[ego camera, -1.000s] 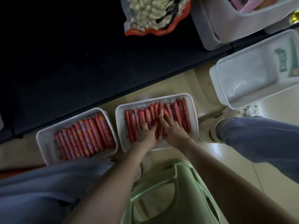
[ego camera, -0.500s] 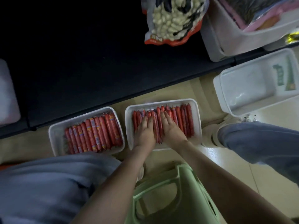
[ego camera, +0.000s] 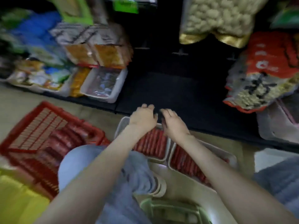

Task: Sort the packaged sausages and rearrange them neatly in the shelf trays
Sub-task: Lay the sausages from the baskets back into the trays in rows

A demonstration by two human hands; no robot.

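— While both hands hang there, which way do the sausages lie from them?
— Right under the wrists. The left hand (ego camera: 143,116) and right hand (ego camera: 174,124) sit side by side, almost touching, over the far end of the first tray (ego camera: 120,127). Its sausages (ego camera: 151,143) run lengthwise from wrist to fingertip, pointing at the dark shelf (ego camera: 169,91) just past the fingers.
— Holding anything?
— The right looks slack and empty. The left has its fingers bent past the far rim, too blurred to say if it grips.
— And the second tray (ego camera: 231,156)?
— Under the right forearm, just beside the first, with its sausages lying much the same way. I'd guess either tray would go straight ahead onto the shelf; the left hand is nearer the first
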